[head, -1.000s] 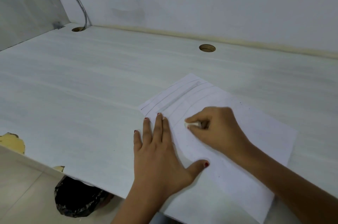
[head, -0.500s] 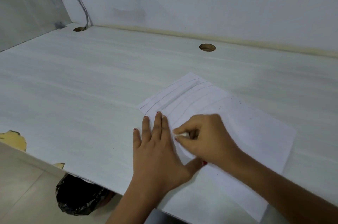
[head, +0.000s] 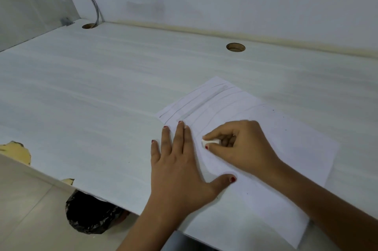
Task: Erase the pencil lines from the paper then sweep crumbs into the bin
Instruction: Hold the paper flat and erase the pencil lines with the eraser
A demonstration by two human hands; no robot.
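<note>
A white sheet of paper (head: 286,148) lies at an angle on the white desk (head: 102,107), with several pencil lines (head: 204,103) drawn across its far end. My left hand (head: 180,168) lies flat with straight fingers on the paper's left edge and presses it down. My right hand (head: 239,146) pinches a small white eraser (head: 208,141) between thumb and forefinger, its tip on the paper just right of my left fingers. A bin lined with a black bag (head: 92,214) stands on the floor under the desk's front edge, partly hidden by the desk.
Two round cable holes (head: 235,47) (head: 89,26) sit near the back wall, with a grey cable (head: 92,1) running into the left one. The desk's front edge is chipped at the left (head: 18,150). Tiled floor (head: 30,220) lies below.
My right hand slid the eraser toward my left fingers and stays close beside them now. My left hand has kept its place on the paper.
</note>
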